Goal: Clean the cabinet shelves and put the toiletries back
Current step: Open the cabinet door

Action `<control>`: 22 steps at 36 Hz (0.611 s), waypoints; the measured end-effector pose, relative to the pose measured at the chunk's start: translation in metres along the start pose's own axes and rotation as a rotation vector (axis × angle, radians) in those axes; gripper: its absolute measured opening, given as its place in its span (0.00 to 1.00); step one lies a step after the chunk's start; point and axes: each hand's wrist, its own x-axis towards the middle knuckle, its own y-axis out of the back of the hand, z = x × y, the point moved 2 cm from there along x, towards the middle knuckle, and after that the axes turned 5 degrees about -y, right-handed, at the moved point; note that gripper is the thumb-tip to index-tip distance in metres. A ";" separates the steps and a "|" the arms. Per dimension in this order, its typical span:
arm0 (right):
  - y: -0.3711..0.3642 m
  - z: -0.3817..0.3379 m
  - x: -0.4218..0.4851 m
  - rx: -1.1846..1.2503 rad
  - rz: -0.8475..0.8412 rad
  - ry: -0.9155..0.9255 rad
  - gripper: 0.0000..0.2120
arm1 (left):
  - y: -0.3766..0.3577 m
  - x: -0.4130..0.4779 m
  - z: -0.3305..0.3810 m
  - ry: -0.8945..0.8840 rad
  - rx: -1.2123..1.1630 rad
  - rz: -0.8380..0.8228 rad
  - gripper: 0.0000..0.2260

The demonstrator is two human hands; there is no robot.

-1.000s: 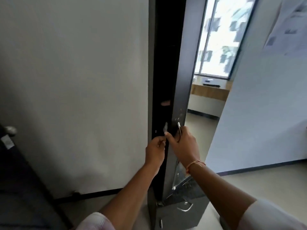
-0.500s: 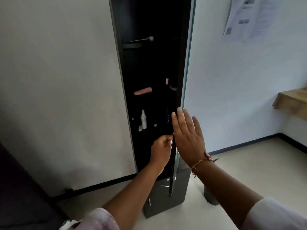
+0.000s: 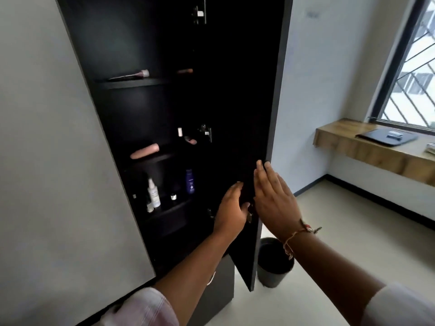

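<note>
A tall black cabinet (image 3: 98, 43) stands against the white wall with its door (image 3: 247, 90) swung wide. On the lowest visible shelf stand a white spray bottle (image 3: 154, 194), a blue bottle (image 3: 190, 181) and a tiny dark bottle (image 3: 173, 196). A pink tube (image 3: 144, 151) lies on the shelf above, and a thin pink-capped tube (image 3: 131, 76) lies on the top one. My left hand (image 3: 231, 208) rests against the door's inner face near its metal latch, holding nothing that I can see. My right hand (image 3: 274, 198) is flat and open at the door's outer edge.
A dark round bin (image 3: 275, 264) stands on the floor just behind the open door. A grey drawer unit (image 3: 219, 285) sits under the cabinet. At the right, a wooden ledge (image 3: 367, 147) under a barred window (image 3: 412, 67) carries a dark flat case (image 3: 388, 137).
The door has swung from nearly shut to wide open, exposing the shelves. My right hand let go of the door edge and flattened. My left hand moved onto the door's inner face.
</note>
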 end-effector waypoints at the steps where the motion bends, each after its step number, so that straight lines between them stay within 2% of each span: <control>1: 0.000 0.004 0.001 -0.014 -0.010 -0.023 0.34 | -0.001 0.009 0.002 -0.031 0.039 -0.017 0.29; 5: -0.003 0.021 0.005 -0.084 -0.043 -0.088 0.36 | -0.008 0.045 0.007 -0.167 0.179 -0.079 0.36; 9: -0.008 0.035 0.013 -0.160 -0.085 -0.157 0.37 | -0.016 0.076 0.010 -0.212 0.261 -0.126 0.41; 17: -0.019 0.055 0.031 -0.262 -0.148 -0.209 0.40 | -0.030 0.106 0.000 -0.317 0.389 -0.241 0.46; 22: -0.025 0.047 0.037 -0.281 -0.138 -0.202 0.41 | -0.032 0.104 -0.011 -0.385 0.386 -0.224 0.48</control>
